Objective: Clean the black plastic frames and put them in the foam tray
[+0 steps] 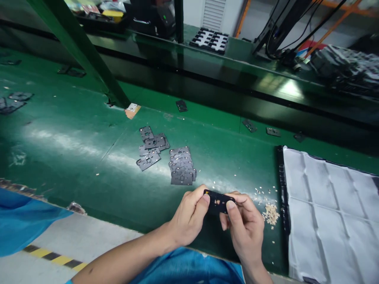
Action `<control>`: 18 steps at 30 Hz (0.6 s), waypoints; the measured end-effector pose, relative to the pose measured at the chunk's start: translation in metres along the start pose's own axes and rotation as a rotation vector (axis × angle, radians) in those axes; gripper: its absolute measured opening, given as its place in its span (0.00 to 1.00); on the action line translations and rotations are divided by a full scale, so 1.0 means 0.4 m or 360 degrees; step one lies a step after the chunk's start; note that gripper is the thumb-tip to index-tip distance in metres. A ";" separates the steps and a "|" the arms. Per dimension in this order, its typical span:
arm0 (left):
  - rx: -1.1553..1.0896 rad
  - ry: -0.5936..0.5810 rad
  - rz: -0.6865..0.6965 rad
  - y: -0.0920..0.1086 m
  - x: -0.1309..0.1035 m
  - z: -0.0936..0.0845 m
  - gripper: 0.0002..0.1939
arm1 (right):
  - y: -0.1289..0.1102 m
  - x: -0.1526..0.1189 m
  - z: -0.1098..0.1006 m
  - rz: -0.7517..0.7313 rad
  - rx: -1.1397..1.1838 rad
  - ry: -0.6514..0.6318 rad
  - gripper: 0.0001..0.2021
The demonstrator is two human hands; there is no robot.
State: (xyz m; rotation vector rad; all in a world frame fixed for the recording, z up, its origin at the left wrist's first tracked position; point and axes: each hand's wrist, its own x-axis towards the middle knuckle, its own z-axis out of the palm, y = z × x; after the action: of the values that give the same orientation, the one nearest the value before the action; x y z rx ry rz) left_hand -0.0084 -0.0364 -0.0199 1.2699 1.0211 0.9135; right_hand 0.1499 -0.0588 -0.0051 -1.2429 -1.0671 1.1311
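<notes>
A small black plate (218, 202) with cutouts and a yellow mark at its left end is held level between both hands above the bench's near edge. My left hand (192, 213) pinches its left end, thumb on top. At the right end, my right hand (244, 221) grips the plate with its thumb on the face and its fingers behind. Beyond my left hand, similar dark plates lie in an overlapping row (181, 167) and a looser pile (152, 146). To the right of my right hand is a heap of tiny pale pieces (271, 214), some scattered around it.
A black tray lined with white sheet (328, 213) stands at the right. A green slanted post (85, 55) meets the bench (89, 173) at the upper left. More plates lie along the belt (213, 116) and far left. Blue cloth (29, 221) hangs at the lower left.
</notes>
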 end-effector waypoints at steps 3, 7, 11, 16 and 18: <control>-0.0013 0.0034 -0.0001 -0.008 -0.001 0.005 0.20 | 0.003 -0.001 0.001 0.0005 0.0002 -0.0001 0.06; -0.0013 0.0054 -0.0012 -0.006 -0.001 0.007 0.21 | 0.012 0.002 0.000 0.0028 0.0017 -0.0001 0.06; -0.0054 -0.0024 0.0017 0.004 0.000 0.004 0.19 | 0.017 0.002 -0.003 0.0036 0.0014 0.0019 0.05; -0.0134 0.0003 -0.0012 0.009 0.005 0.005 0.16 | 0.010 -0.005 -0.002 -0.0038 -0.0065 0.0041 0.05; -0.0149 0.0037 -0.0052 0.009 0.007 0.007 0.16 | 0.008 -0.006 0.000 -0.0072 -0.0116 0.0038 0.04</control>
State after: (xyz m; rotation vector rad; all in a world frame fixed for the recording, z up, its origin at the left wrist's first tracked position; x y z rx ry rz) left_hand -0.0050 -0.0341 -0.0166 1.1640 1.0032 0.9422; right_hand 0.1494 -0.0613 -0.0083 -1.2803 -1.1216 1.0488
